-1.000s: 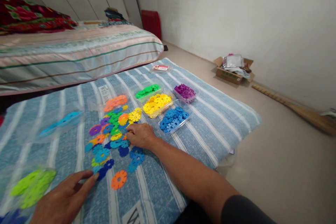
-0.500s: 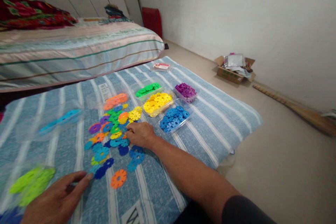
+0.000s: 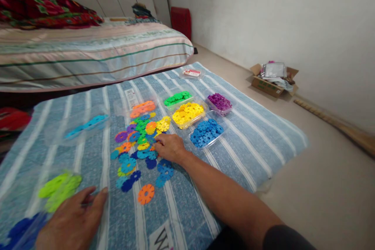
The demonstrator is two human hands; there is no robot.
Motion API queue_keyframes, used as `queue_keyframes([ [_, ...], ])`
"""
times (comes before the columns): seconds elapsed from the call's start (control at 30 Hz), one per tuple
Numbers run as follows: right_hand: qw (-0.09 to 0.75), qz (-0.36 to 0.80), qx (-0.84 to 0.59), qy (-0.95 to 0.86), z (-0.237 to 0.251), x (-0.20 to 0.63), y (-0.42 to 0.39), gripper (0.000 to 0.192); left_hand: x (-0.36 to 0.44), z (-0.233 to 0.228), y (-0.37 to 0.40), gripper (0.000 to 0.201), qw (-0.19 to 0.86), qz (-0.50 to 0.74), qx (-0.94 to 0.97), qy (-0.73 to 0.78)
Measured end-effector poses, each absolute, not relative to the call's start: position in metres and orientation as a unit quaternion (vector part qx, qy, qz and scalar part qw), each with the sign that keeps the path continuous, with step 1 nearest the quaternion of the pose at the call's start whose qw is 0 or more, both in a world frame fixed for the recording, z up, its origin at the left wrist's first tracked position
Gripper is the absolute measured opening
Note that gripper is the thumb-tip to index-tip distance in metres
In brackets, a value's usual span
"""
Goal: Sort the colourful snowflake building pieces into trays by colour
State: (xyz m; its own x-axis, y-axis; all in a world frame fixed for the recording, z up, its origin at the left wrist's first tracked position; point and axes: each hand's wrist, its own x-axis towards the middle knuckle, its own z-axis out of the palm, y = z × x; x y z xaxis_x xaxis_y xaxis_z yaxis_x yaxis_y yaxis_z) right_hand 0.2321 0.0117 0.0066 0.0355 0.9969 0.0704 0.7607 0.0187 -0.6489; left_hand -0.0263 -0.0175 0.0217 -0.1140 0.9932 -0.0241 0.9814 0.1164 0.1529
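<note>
Snowflake discs [image 3: 140, 144], loose, mixed colours: heaped on striped blue mat [image 3: 249, 133], centre, just left of the trays.

Clear tray, yellow discs [image 3: 188, 113]: right of the heap, full.
Clear tray, green discs [image 3: 177, 98]: far side of the yellow tray, touching it.
Clear tray, purple discs [image 3: 219, 102]: far right of the group.
Clear tray, blue discs [image 3: 206, 133]: near right of the group, just beside the yellow tray.
Clear tray, orange discs [image 3: 142, 107]: far edge of the heap.
Clear tray, teal discs [image 3: 84, 126]: left, well apart from the heap, few pieces.
Clear tray, lime discs [image 3: 58, 189]: near left.
Dark blue discs [image 3: 20, 228]: near left corner, container edge unclear.
Single orange disc [image 3: 146, 193]: flat on mat, near side of the heap, apart from it.
Small packet, red label [image 3: 191, 72]: far edge of mat.
Cardboard box [image 3: 274, 82]: on floor by wall, far right, stuffed with wrappers.

Right hand [image 3: 170, 148]: arm stretched forward, palm down, fingers curled at the near right edge of the heap; whether a disc is pinched cannot be told.
Left hand [image 3: 73, 222]: palm down on mat, near left, fingers loosely spread, beside the lime tray; nothing seen in its grasp.
</note>
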Motion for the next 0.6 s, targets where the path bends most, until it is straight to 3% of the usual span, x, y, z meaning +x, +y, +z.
queue_keyframes([
  [0.13, 0.278, 0.218, -0.672, -0.651, 0.007, 0.23, 0.008, 0.02, -0.01, 0.035, -0.029, 0.036, 0.028, 0.053, 0.672, 0.738],
  [0.6, 0.329, 0.241, -0.648, -0.643, -0.008, 0.227, 0.001, 0.018, -0.001, 0.029, -0.034, 0.03, 0.117, 0.151, 0.68, 0.707],
])
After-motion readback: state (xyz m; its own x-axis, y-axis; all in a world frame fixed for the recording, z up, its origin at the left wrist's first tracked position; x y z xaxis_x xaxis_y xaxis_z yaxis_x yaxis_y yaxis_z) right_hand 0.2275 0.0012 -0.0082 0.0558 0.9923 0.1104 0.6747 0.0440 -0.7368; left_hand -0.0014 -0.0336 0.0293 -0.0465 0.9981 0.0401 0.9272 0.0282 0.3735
